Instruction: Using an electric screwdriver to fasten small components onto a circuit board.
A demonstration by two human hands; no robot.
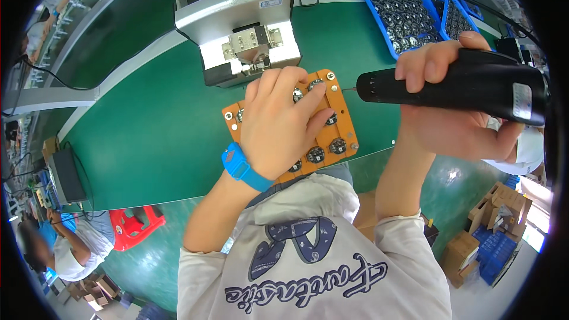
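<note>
My left hand (277, 121) rests palm down over an orange fixture board (347, 120), its fingers apart. The index fingertip is next to a round black-and-silver part (316, 86) in the board's far row. Several similar round parts sit in the board, including one (337, 146) at the near right; the hand hides others. In my right hand (438, 101) is a black electric screwdriver (456, 86), held sideways with the fingers wrapped round its body. Its thin metal bit (349, 89) points left, just beyond the board's right edge. A blue wrist strap (240, 163) circles my left wrist.
A silver machine (237, 15) with a metal front mechanism stands just beyond the board on the green table (136, 124). Blue trays (379, 18) of round parts lie at the far right. At the left are a co-worker (77, 249) and a red stool (133, 231). Cardboard boxes (462, 252) stand lower right.
</note>
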